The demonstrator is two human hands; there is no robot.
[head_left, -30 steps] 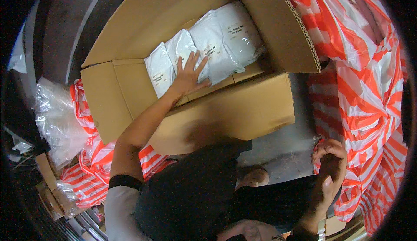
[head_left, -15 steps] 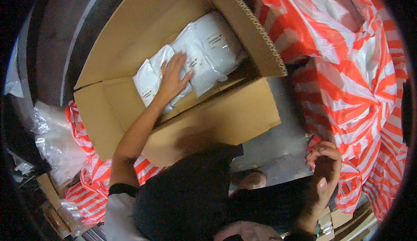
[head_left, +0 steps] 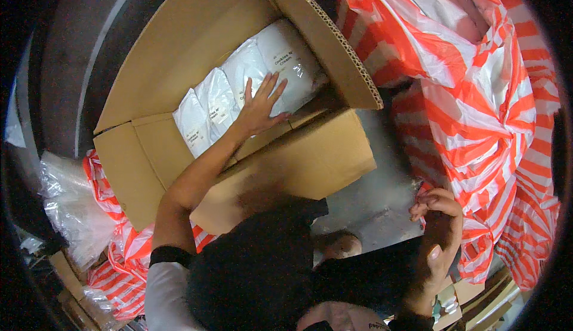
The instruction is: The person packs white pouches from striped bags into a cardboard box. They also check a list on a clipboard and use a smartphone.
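My left hand (head_left: 261, 107) lies with fingers spread on the white plastic packets, over the lower edge of a middle one. Several such printed packets stand in a leaning row inside an open cardboard box (head_left: 197, 39); a larger-looking packet (head_left: 292, 62) fills the row's far right end, and a narrow one (head_left: 192, 131) is at its left. Off to the right, apart from the box, my right hand (head_left: 439, 217) is held in the air beside a red-and-white striped plastic bag (head_left: 477, 140). Its fingers are loosely bent, the thumb stands apart, and nothing shows in it.
The box's near flap (head_left: 310, 158) is folded outward toward me. Another striped bag (head_left: 119, 271) and crumpled clear plastic (head_left: 77, 212) lie at the lower left. Cardboard pieces (head_left: 471, 292) are at the lower right, and grey floor (head_left: 382, 194) shows between box and bag.
My left hand has shifted right along the packets, its fingers spreading wider. The left packets now stand in a more even row. My right hand has hardly moved.
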